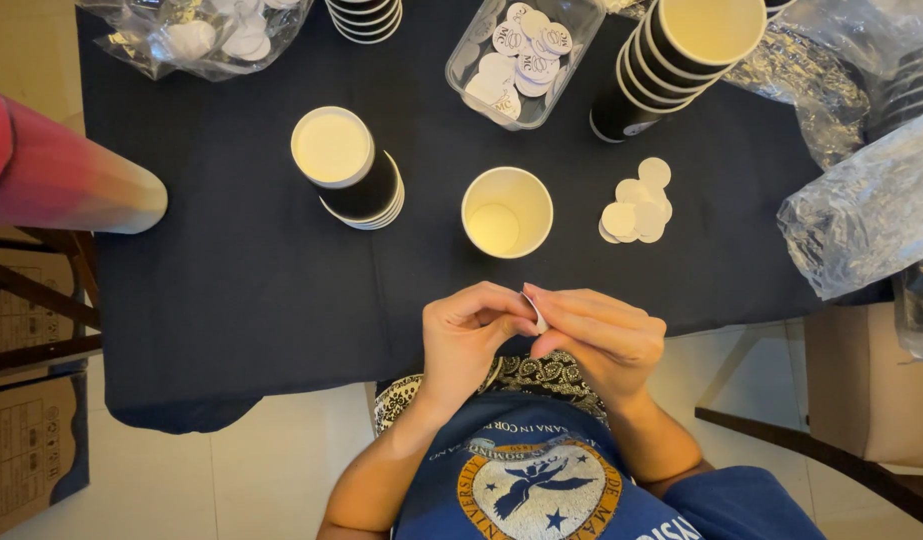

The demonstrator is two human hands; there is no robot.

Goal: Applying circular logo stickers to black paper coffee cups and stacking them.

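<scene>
— Hands?
— Both hands meet: my left hand (468, 330) and right hand (601, 335) pinch a small white round paper sticker (536, 310) between fingertips.
— Nearby?
— Just beyond them, an open white paper cup (507, 211) stands on the dark-clothed surface (241, 270).

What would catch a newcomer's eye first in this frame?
Both hands, left hand and right hand, meet at the table's near edge, pinching a small white sticker. Just beyond stands a single open paper cup, with loose white discs to its right.
</scene>
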